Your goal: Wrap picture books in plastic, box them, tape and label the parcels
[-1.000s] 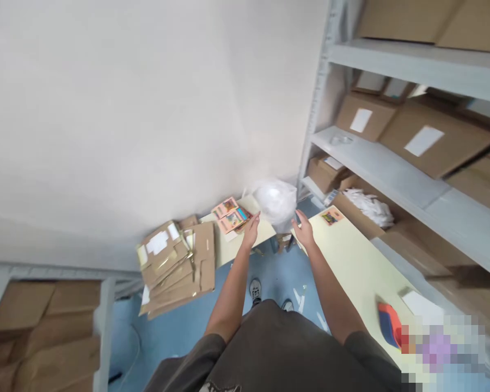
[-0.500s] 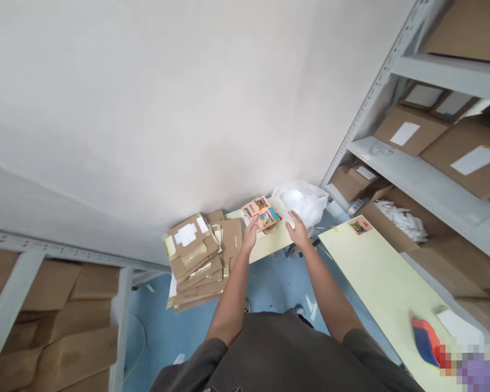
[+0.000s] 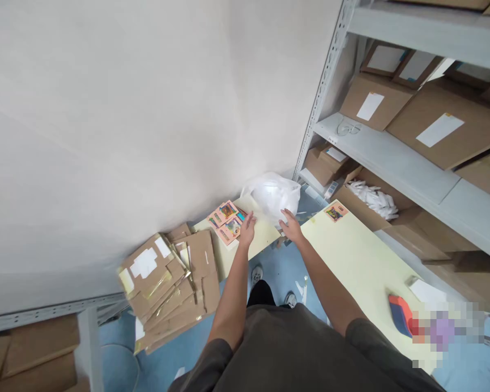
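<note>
My left hand point(image 3: 247, 230) is open over the small pale table, at the right edge of a few colourful printed packets point(image 3: 227, 226); it holds nothing. At the lower edge of a white translucent plastic bag point(image 3: 274, 191), my right hand point(image 3: 291, 226) is open with its fingers spread. Whether its fingertips touch the bag I cannot tell. One more printed packet point(image 3: 335, 211) lies by itself on the far corner of the long pale table point(image 3: 347, 261) to the right.
Flattened cardboard boxes point(image 3: 167, 288) are stacked at the left. Metal shelving point(image 3: 392, 155) with cartons runs along the right, including an open carton of white items point(image 3: 372, 200). A red and blue object point(image 3: 400, 316) sits on the long table. A wall point(image 3: 147, 109) rises ahead.
The view has swung right, so the packets and cardboard sit further left in it. My hands have moved right relative to the packets; the right one is now at the plastic bag.
</note>
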Motion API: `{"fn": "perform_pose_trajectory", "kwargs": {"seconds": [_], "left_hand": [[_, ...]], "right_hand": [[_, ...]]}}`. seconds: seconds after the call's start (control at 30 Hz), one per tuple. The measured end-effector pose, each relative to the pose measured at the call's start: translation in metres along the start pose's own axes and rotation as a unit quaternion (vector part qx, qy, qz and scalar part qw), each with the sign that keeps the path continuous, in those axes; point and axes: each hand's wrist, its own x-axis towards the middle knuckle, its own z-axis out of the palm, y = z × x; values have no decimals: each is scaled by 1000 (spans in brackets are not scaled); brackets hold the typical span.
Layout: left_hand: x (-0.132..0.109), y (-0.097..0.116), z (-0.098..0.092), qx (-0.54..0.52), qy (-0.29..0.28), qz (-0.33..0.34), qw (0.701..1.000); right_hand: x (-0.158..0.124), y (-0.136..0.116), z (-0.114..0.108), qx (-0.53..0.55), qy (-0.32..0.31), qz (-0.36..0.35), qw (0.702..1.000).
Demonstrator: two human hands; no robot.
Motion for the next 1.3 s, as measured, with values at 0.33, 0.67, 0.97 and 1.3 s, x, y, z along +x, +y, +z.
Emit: {"fn": "perform_pose_trajectory", "kwargs": {"seconds": [0.33, 0.67, 0.97, 1.3], "left_hand": [[188, -89, 111, 137, -110, -119, 977], [253, -177, 144, 250, -120, -140, 950], [197, -122, 95, 112, -107, 1, 988], [157, -54, 37, 44, -43, -14, 998]], "right_hand": [[102, 88, 63, 30, -35, 83, 996], [123, 167, 126, 61, -78, 204, 974], [150, 96, 107, 211, -43, 315, 924], [154, 2, 46, 246, -78, 190, 947]]}}
